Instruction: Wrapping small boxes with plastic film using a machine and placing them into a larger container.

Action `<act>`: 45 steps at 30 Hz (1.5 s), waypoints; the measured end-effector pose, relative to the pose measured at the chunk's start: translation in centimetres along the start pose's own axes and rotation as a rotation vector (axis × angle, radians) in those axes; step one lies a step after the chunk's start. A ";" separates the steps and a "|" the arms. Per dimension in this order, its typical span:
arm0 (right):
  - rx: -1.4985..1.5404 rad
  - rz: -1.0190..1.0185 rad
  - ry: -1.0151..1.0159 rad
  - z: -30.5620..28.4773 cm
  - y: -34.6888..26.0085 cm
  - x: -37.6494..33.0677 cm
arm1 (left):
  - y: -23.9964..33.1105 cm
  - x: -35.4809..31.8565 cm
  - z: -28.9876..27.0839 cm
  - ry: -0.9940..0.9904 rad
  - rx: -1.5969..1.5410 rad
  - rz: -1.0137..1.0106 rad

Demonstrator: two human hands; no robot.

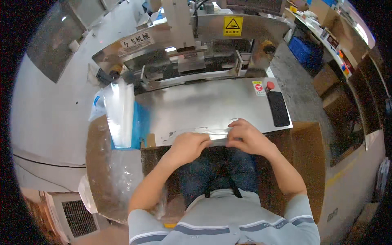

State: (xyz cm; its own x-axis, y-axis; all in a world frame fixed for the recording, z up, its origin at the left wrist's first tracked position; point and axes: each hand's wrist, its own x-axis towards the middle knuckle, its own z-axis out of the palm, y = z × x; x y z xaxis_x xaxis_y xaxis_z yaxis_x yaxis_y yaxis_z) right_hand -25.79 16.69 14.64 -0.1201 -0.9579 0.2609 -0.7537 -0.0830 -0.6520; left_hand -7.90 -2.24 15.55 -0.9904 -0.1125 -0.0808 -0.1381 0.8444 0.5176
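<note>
A metal table (196,106) has plastic bags (120,116) at its left end; at its front edge the left hand (187,147) and right hand (249,139) pinch with curled fingers; a black phone (279,109) lies far right; held between both hands is a shiny plastic piece (218,138)

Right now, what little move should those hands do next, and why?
Perhaps slide the shiny strip slightly forward onto the metal table. The left hand and right hand seem to pinch its two ends near the table's front edge, and the flat top stretches ahead of them, so it might support the strip better.
</note>
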 end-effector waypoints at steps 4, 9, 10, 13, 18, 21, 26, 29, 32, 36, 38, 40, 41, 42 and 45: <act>0.113 -0.129 -0.077 -3.5 -1.8 0.4 | 1.7 -1.3 -3.8 0.034 -0.040 0.006; 0.094 -0.035 -0.039 -3.2 4.3 4.1 | -3.1 1.8 -5.6 0.050 -0.046 -0.014; 0.179 -0.025 -0.062 -3.0 4.9 5.1 | -4.7 2.9 -5.7 0.060 -0.041 -0.016; 0.329 0.048 -0.029 -1.0 10.6 8.4 | -10.3 7.5 -6.2 -0.034 -0.120 -0.086; 0.222 0.185 0.004 0.7 15.7 17.7 | -20.7 14.7 -8.4 -0.086 -0.258 -0.213; 0.057 0.229 0.031 -0.9 18.2 21.1 | -20.6 19.4 -10.9 -0.050 -0.621 -0.336; -0.151 0.277 0.033 -3.5 20.3 24.8 | -25.2 24.1 -12.0 -0.045 -0.422 -0.176; -0.174 0.300 0.125 -1.7 14.7 27.3 | -33.0 22.1 -9.9 0.091 -0.491 0.132; -0.484 0.118 0.023 0.8 11.8 25.7 | -29.9 21.9 -8.5 0.281 -0.464 0.021; -0.605 0.163 0.080 2.9 14.2 23.3 | -12.6 18.9 -7.4 0.368 0.304 -0.425; -0.566 0.168 0.044 2.2 13.0 23.7 | -9.8 13.9 -2.0 0.457 0.218 -0.308; -0.521 0.170 -0.003 2.3 11.7 24.1 | -7.8 8.3 3.3 0.344 0.279 -0.299; -0.536 0.127 0.030 2.1 12.3 23.6 | -6.8 7.1 5.2 0.417 0.263 -0.276; -0.546 0.074 0.063 2.0 12.4 23.7 | -6.2 6.2 6.3 0.494 0.253 -0.261; -0.527 0.049 0.035 1.9 12.6 23.7 | -6.2 5.6 7.5 0.569 0.255 -0.247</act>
State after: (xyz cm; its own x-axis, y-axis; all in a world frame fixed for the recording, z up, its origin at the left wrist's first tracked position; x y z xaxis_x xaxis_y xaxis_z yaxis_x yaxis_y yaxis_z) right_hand -36.87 -7.61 11.25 -0.1775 -0.9468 0.2686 -0.9682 0.1192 -0.2198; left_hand -12.47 -4.18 5.51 -0.7903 -0.5183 0.3267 -0.4243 0.8477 0.3185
